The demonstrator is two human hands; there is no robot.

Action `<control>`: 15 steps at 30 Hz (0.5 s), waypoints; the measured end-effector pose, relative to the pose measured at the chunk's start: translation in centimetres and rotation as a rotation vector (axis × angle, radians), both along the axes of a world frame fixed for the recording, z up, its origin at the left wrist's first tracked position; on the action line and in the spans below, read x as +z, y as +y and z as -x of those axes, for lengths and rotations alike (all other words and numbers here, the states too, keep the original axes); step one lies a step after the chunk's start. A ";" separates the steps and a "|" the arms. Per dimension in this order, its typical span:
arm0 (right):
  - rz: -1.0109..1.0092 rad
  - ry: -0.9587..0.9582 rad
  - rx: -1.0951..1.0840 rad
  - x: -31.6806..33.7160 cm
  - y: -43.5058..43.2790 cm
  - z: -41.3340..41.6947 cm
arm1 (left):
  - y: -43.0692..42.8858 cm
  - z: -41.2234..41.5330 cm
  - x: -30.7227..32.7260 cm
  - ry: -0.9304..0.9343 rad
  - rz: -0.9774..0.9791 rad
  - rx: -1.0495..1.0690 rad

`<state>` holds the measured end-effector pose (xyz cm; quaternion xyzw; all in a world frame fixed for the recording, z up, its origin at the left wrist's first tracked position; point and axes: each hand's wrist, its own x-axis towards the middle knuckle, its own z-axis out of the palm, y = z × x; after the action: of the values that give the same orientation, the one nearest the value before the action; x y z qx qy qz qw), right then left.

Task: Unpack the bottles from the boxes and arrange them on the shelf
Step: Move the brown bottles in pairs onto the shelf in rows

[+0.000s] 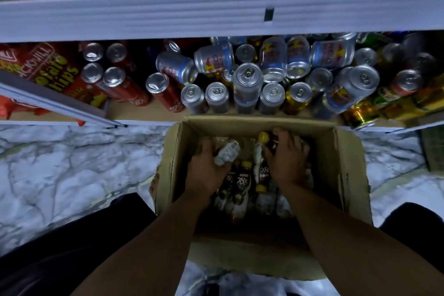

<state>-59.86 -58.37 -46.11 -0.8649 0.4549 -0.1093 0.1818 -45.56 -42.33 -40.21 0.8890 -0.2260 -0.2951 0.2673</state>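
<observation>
Left hand (pixel 206 170): fingers curled round a pale, clear bottle (pixel 227 154), which lies tilted across the palm inside the box. Right hand (pixel 287 158): fingers bent down over a dark bottle (pixel 272 145) with a yellow cap, gripping it near the neck; the fingertips are hidden behind the hand.

Both hands are low in the open cardboard box (pixel 346 166), forearms reaching in from the near side. Between and below the hands more dark bottles (pixel 240 182) with yellow caps stand packed together.

The box sits on a marbled floor (pixel 72 163), its far wall against the bottom shelf (pixel 134 114).

On that shelf: red cans (pixel 115 79) upright at left, silver-blue cans (pixel 247 79) in the middle, some upright and some tipped on top, gold cans (pixel 360 115) lying at right. Red chip bags (pixel 55 67) at far left. A white shelf edge (pixel 168 19) runs above.
</observation>
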 end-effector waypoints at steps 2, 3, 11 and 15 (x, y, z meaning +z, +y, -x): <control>0.024 -0.021 -0.012 -0.2 0.1 -0.2 | 0.4 -0.2 0.2 -0.040 0.019 0.015; 0.036 -0.036 -0.009 -0.2 0.1 -0.1 | 0.6 -0.3 0.2 -0.065 0.033 0.016; 0.013 -0.246 -0.045 1.9 -0.3 2.0 | 0.7 0.2 0.6 -0.106 0.121 0.103; -0.066 -0.359 -0.091 3.4 -0.1 3.5 | 0.0 0.7 1.6 -0.133 0.194 0.146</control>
<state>-63.32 -58.47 -42.67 -0.8036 0.4573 -0.2550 0.2831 -46.24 -42.36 -38.62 0.8906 -0.2056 -0.1920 0.3573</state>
